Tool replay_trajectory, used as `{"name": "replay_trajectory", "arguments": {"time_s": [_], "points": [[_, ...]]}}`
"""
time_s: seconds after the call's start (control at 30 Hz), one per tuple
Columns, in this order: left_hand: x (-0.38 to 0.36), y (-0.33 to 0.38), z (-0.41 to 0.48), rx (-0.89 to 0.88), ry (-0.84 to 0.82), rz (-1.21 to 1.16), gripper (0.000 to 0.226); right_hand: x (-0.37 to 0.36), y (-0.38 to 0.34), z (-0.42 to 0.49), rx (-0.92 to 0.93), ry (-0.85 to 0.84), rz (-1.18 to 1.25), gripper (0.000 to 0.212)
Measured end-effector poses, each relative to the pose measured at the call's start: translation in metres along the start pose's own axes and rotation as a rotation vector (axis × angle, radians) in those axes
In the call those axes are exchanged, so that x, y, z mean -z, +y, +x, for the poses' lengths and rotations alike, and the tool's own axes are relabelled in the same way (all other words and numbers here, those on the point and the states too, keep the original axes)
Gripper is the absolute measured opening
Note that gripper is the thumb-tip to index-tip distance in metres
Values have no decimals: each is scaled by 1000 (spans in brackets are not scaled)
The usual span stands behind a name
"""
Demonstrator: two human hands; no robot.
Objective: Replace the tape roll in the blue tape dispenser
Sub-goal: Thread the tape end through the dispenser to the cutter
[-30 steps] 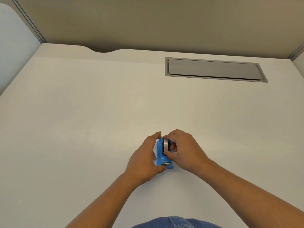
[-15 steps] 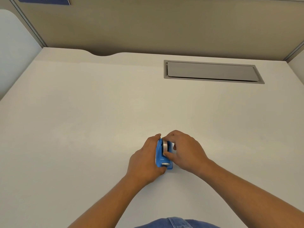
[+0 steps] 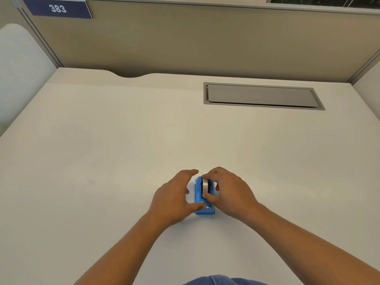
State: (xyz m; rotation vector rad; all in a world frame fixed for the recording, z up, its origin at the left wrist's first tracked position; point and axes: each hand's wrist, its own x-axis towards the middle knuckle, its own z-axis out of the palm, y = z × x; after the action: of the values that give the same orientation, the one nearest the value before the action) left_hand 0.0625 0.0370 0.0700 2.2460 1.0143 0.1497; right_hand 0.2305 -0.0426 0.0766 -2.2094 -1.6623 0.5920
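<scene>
The blue tape dispenser (image 3: 199, 194) stands on the white desk (image 3: 123, 151), near its front middle. A tape roll (image 3: 205, 184) with a grey edge sits in the dispenser's top slot. My right hand (image 3: 230, 194) comes from the right and pinches the roll between forefinger and thumb. My left hand (image 3: 172, 199) is just left of the dispenser with its fingers spread. Only its thumb tip touches the dispenser's near end, and a gap shows between palm and dispenser. The dispenser's right side is hidden by my right hand.
A grey recessed cable hatch (image 3: 261, 95) lies at the desk's back right. Beige partition walls (image 3: 205, 44) close off the back, with a blue sign reading 383 (image 3: 58, 8) at top left. A white panel (image 3: 18, 68) borders the left side.
My left hand has let go of the dispenser's side and spread its fingers. My right hand keeps its pinch on the roll. The camera has tilted up a little.
</scene>
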Motion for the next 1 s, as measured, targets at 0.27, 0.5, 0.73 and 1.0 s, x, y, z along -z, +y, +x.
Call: {"name": "replay_trajectory", "arguments": {"time_s": [0.27,0.5,0.73,1.0], "points": [[16,7,12,-332,106,249,27,-3,5,1,7,-16,15,38],[23,8,24,-579,83,408,28,-2,6,3,17,-8,-18,32],[36,13,38,-761,3,641,30,-4,7,5,18,-4,-26,27],[40,16,48,-818,-77,635,33,-7,10,6,13,-6,-34,25]]}}
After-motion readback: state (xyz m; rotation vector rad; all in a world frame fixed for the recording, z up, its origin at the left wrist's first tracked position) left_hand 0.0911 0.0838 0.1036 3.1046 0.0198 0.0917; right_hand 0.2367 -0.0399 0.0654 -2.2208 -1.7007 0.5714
